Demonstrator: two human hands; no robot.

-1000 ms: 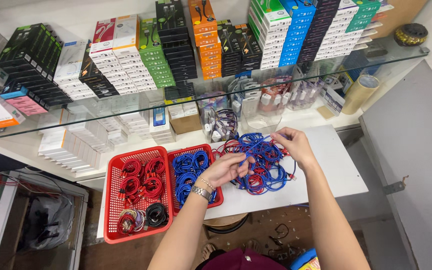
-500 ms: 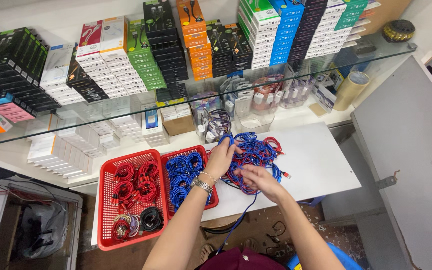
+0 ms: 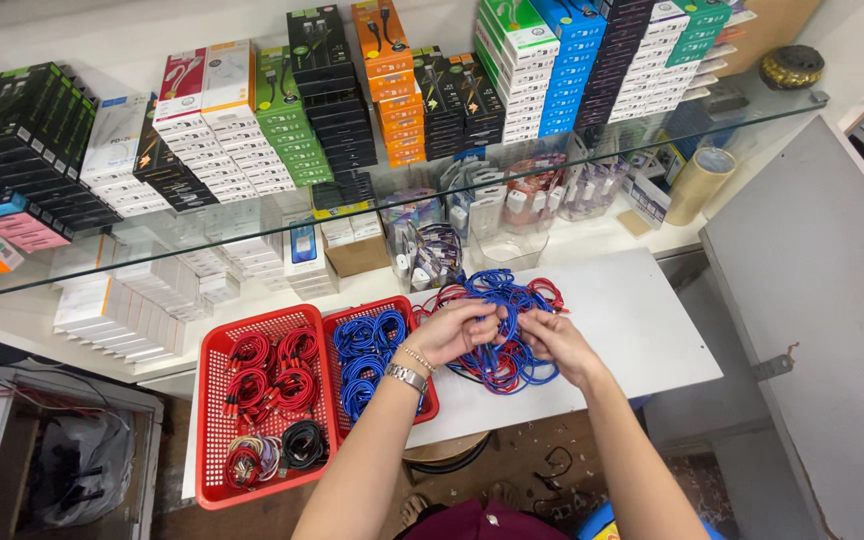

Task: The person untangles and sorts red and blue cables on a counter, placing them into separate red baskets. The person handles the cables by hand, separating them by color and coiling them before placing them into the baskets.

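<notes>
Both hands, left hand (image 3: 455, 331) and right hand (image 3: 550, 340), pinching blue cables (image 3: 505, 300) at frame centre on white desk (image 3: 642, 320), green, orange, blue boxes (image 3: 552, 60) lining the glass shelf (image 3: 592, 150) above, red baskets (image 3: 214, 420) lower left.

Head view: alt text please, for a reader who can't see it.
Both hands, left hand and right hand, work a tangled pile of blue and red cables on a white table, beside two red baskets of coiled cables.

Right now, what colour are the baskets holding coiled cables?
Red, both baskets, clearest in the head view.
</notes>
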